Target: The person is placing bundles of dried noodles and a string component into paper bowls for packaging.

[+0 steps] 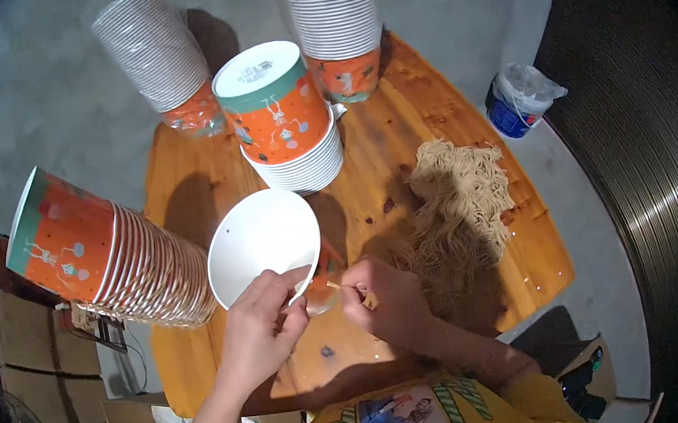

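Around the wooden table [397, 131]: a blue-white plastic tub [517, 102] at its right, brown cardboard boxes [32, 354] at its left.

Looks like a small food-packing spot, not a home kitchen: tall stacks of paper cups [151, 52] crowd a wooden table [197, 174] with a loose heap of dry noodles [457, 196], all on bare concrete floor [40, 88] with cardboard boxes [32, 354] alongside.
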Demonstrator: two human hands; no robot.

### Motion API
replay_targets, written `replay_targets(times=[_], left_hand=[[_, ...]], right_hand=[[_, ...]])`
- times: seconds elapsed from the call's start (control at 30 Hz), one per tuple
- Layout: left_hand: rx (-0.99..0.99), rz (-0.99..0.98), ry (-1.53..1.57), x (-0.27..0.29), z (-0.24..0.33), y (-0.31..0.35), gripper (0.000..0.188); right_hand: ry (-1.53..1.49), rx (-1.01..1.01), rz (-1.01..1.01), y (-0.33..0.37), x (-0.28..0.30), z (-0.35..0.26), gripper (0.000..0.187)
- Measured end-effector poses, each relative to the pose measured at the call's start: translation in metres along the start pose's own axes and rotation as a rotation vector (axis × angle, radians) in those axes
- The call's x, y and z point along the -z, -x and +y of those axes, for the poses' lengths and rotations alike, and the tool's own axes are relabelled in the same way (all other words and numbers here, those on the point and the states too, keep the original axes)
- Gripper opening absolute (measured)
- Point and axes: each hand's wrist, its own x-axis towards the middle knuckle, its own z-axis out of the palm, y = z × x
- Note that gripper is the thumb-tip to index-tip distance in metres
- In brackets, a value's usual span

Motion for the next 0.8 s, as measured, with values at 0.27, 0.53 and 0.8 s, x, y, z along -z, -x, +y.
replay_targets(times=[0.27, 0.53, 0.8], left_hand=[[0.039, -0.024, 0.063, 0.021, -0.006, 0.006, 0.031], [0.068, -0.032, 0.118, 0.022, -0.011, 0.008, 0.031], [0.049, -0.026, 0.084, 0.019, -0.009, 0.008, 0.032]], right_hand=[[0.071, 0.178, 0.075, -0.013, -0.031, -0.01, 0.023], [0.193, 0.213, 0.086, -0.02, -0.036, -0.017, 0.023], [0.249, 0.149, 0.06, -0.016, -0.034, -0.019, 0.02]])
